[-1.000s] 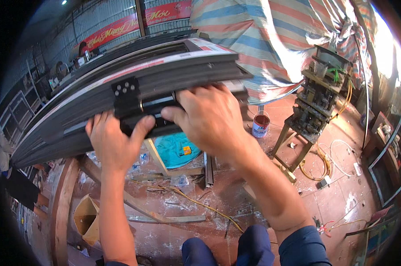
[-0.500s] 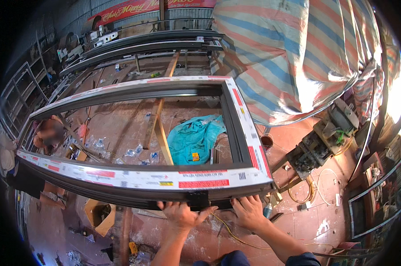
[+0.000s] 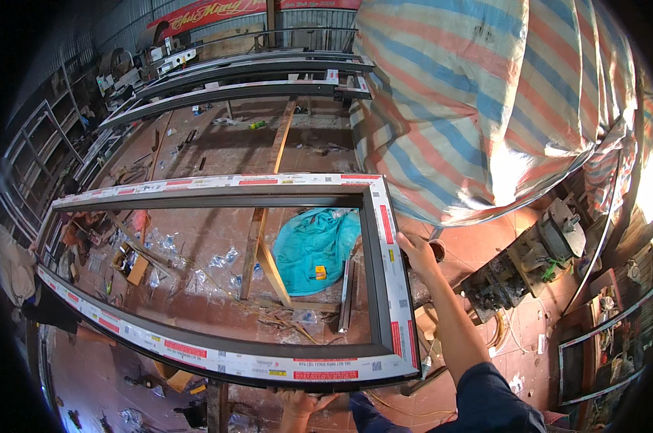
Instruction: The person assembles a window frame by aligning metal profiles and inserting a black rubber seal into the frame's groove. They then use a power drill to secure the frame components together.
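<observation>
Frame (image 3: pixel 225 189) of dark metal with taped white faces lies flat across timber supports, spanning the middle of the workshop. Right hand (image 3: pixel 416 254) is wrapped around its right rail from outside; left hand (image 3: pixel 303 401) grips under the near rail by the near-right corner. Striped tarpaulin (image 3: pixel 485 101) hangs just right; a machine (image 3: pixel 528 263) stands near the right arm.

The 1 head-worn fisheye view looks steeply down, close above the frame (image 3: pixel 269 281) and floor (image 3: pixel 218 151).

Bare forearms, dark blue sleeve (image 3: pixel 485 397)
</observation>
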The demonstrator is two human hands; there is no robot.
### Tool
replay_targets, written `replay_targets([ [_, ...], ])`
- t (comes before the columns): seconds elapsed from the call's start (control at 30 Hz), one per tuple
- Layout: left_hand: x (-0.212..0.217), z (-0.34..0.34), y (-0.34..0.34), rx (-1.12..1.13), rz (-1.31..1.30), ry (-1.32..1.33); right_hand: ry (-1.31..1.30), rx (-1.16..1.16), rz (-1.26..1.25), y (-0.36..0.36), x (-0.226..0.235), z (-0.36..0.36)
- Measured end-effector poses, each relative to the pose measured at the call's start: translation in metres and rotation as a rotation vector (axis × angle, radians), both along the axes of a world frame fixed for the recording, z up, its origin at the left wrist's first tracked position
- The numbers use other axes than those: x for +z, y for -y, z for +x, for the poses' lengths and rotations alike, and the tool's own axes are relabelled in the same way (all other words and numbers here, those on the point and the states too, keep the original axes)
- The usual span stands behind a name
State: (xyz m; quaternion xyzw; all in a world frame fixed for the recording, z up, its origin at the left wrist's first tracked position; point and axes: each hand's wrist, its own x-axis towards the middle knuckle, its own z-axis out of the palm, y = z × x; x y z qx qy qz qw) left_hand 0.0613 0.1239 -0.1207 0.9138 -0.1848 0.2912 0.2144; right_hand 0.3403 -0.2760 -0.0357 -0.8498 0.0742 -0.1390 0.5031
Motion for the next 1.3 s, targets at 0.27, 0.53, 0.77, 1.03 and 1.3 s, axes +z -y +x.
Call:
replay_targets([
  [0.27, 0.001, -0.010, -0.009, 0.096, 0.014, -0.075, -0.242, 0.039, 0.398, -0.013, 0.013, 0.076],
  [0.53, -0.006, -0.022, -0.011, 0.128, -0.003, -0.072, -0.125, 0.024, 0.665, -0.024, 0.019, 0.081],
  [0.77, -0.001, -0.022, -0.008, 0.150, -0.015, -0.133, -0.136, 0.034, 0.502, -0.013, -0.005, 0.100],
  [1.03, -0.009, -0.029, -0.005, 0.165, -0.143, -0.183, -0.327, 0.107, 0.633, -0.045, -0.001, 0.096],
  [1.3, 0.040, -0.034, 0.018, 0.265, -0.241, -0.182, -0.257, 0.328, 0.664, 0.001, -0.016, 0.112],
])
